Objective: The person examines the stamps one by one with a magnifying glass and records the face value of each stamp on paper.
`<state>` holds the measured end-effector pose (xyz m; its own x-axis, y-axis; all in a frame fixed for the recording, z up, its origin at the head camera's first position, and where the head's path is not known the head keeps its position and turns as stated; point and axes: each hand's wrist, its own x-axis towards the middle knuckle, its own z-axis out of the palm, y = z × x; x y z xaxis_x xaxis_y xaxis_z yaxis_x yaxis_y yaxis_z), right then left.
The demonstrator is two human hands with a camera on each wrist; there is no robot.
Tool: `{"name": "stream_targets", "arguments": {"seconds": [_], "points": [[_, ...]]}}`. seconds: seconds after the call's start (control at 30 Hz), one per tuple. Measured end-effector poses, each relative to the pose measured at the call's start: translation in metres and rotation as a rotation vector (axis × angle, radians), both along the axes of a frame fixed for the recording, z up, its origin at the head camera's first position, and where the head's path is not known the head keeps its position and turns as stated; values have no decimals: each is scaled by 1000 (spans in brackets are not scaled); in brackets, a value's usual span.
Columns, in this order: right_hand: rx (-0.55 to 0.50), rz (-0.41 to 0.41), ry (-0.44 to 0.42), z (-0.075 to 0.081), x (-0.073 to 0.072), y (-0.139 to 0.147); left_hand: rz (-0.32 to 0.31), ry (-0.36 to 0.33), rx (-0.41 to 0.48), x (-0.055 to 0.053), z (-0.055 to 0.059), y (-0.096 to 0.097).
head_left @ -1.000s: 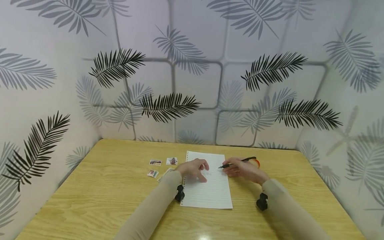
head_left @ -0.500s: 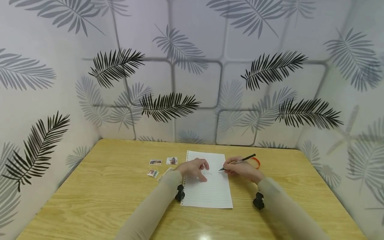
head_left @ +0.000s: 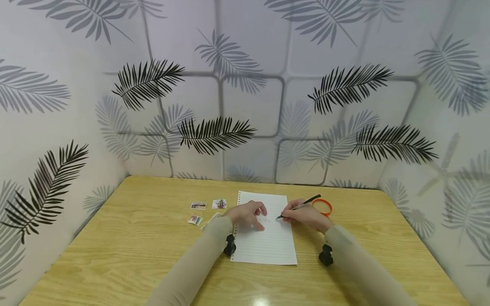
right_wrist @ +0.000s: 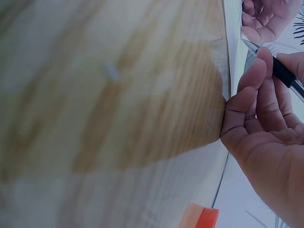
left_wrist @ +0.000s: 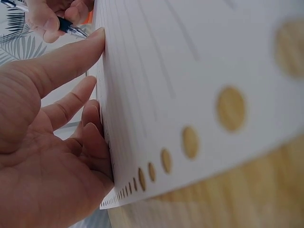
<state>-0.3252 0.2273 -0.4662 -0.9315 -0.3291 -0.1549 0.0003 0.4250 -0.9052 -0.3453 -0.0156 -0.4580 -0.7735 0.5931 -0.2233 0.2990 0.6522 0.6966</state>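
Observation:
A lined sheet of loose-leaf paper (head_left: pixel 264 248) with holes down its left edge lies on the table. My right hand (head_left: pixel 306 216) pinches a black pen (head_left: pixel 313 198) in a writing grip, its tip at the paper and faint marks to the left of it. In the right wrist view, the pen's dark grip section (right_wrist: pixel 283 71) sits between thumb and fingers, the little-finger side resting on the surface. My left hand (head_left: pixel 245 213) rests on the sheet, thumb and index finger apart and the other fingers loosely bent; the left wrist view shows its palm (left_wrist: pixel 42 175) holding nothing.
Several small picture cards, among them one card (head_left: pixel 219 204) near the sheet's edge, lie left of the paper, one partly hidden by the left wrist. An orange-red ring (head_left: pixel 322 207) lies just behind the right hand. A leaf-patterned wall (head_left: pixel 249 106) rises behind the wooden table (head_left: pixel 126 238).
My right hand has shifted a little left with the pen, whose tip has come down to the paper. More of the orange-red ring shows. The left hand stays put.

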Motion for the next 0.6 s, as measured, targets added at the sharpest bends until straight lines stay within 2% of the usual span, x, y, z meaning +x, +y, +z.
{"name": "stream_targets", "arguments": {"seconds": [0.17, 0.6], "points": [[-11, 30, 18, 2, 2, 1, -7, 5, -12, 0, 0, 0], [-15, 18, 0, 1, 0, 3, -13, -10, -9, -3, 0, 1]]}}
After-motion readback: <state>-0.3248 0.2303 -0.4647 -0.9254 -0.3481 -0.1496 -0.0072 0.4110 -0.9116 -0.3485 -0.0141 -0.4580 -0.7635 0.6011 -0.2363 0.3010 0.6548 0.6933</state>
